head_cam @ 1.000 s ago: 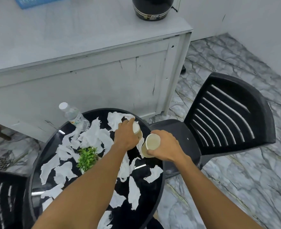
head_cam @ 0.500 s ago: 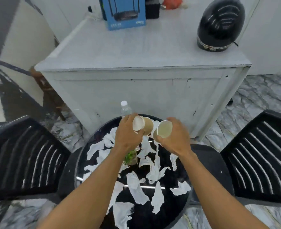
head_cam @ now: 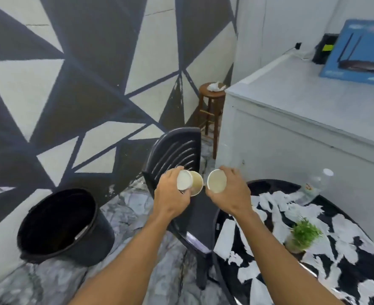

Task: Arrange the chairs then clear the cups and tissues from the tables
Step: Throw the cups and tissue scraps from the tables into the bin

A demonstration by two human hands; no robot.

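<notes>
A black bucket [head_cam: 65, 225] stands on the marble-patterned floor [head_cam: 137, 216] at the far left, against the wall painted in dark and pale triangles [head_cam: 82, 73], its mouth tipped toward the camera. Right of it, over the floor and the seat of a black slatted plastic chair [head_cam: 177, 150], the left hand [head_cam: 170, 199] is closed around two paper cups [head_cam: 190, 182]: a white one and a tan one side by side, touching, both lying sideways with their open mouths facing the camera. Just beside them, a small gap away, the right hand [head_cam: 230, 194] is clamped on a single paper cup [head_cam: 217, 181], pale and cream inside, also turned mouth-first toward the camera. All three cups are held in the air, off the table and left of its near-left edge.

Behind the chair a small wooden stool [head_cam: 211, 106] stands in the corner with crumpled white tissue on its seat. Further right, the round black glossy table [head_cam: 313, 289] is strewn with torn white tissue pieces [head_cam: 276, 199] across most of its top. A small green potted plant [head_cam: 303, 235] sits near its middle, and a clear plastic water bottle [head_cam: 315, 186] with a white cap stands at the far edge. Beyond the table is a white cabinet [head_cam: 291, 128]; a blue router box [head_cam: 359, 51] leans at its back right.
</notes>
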